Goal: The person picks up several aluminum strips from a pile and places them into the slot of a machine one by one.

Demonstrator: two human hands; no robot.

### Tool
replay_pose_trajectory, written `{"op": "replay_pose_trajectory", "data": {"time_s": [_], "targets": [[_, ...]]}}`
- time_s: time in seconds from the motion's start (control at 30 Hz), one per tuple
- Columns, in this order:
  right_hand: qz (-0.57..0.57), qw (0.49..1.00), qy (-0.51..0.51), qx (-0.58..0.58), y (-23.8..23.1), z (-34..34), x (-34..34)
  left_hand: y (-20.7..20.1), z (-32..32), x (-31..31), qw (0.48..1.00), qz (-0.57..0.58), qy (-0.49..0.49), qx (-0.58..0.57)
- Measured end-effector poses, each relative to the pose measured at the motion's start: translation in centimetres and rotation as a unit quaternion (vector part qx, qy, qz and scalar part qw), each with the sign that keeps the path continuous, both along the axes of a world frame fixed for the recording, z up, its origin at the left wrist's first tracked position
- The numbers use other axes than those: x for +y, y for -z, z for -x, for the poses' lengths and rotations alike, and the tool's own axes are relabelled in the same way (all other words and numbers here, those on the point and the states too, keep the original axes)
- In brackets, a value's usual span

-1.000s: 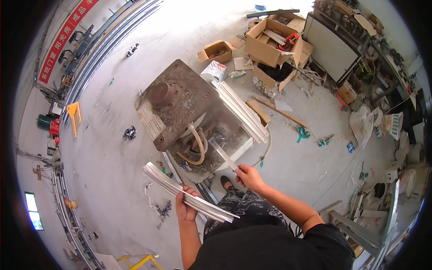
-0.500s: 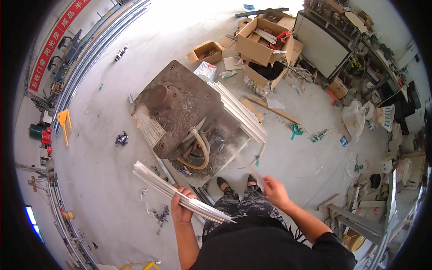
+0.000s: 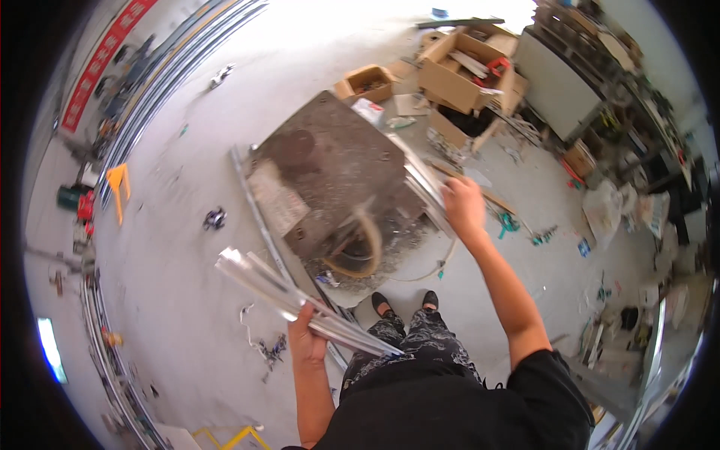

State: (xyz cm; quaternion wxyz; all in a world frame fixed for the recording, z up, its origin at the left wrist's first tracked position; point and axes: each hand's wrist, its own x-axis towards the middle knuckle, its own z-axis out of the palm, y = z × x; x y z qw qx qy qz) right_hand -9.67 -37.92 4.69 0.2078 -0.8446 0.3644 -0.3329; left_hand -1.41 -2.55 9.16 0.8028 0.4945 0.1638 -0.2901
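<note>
My left hand (image 3: 306,341) is closed around a bundle of long, narrow silvery-white profile strips (image 3: 259,289), which fan apart at their far end. Along the right side of a brown, dirty machine (image 3: 330,161) lies a stack of similar strips (image 3: 431,204). My right hand (image 3: 463,204) reaches that stack, its fingers curled at a pale strip (image 3: 418,165); the fingertips are partly hidden. On the machine's near side a curved tan hose (image 3: 373,240) loops over a dark opening littered with chips.
Cardboard boxes (image 3: 450,79) stand beyond the machine to the right. A wooden stick (image 3: 495,201) and green scraps (image 3: 508,222) lie on the floor. Long metal profiles (image 3: 161,90) line the left side, with a yellow stand (image 3: 118,187) nearby. Clutter and bags (image 3: 600,206) fill the right.
My right hand has moved forward from near my legs to the stack beside the machine. The strips in my left hand have spread apart, and the view has shifted slightly.
</note>
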Motion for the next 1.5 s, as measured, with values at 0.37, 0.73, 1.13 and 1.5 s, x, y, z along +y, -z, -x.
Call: {"op": "replay_pose_trajectory", "data": {"time_s": [0.37, 0.73, 1.13, 1.5], "targets": [[-0.248, 0.879, -0.408, -0.007, -4.2, 4.3, 17.6, -1.6, 3.1, -5.0, 0.999, -0.018, 0.007, -0.037], [-0.470, 0.829, -0.185, 0.239, 1.0, 17.6, 10.2, 2.3, 2.6, 0.1, 0.998, 0.040, -0.016, 0.048], [-0.465, 0.839, -0.198, 0.203, 2.5, 12.0, 5.1, 2.9, 3.5, 0.2, 0.998, 0.029, -0.026, 0.051], [-0.471, 0.857, -0.119, 0.171, 2.3, 12.0, 7.8, 3.8, 3.8, -0.4, 0.995, 0.027, -0.047, 0.085]]}}
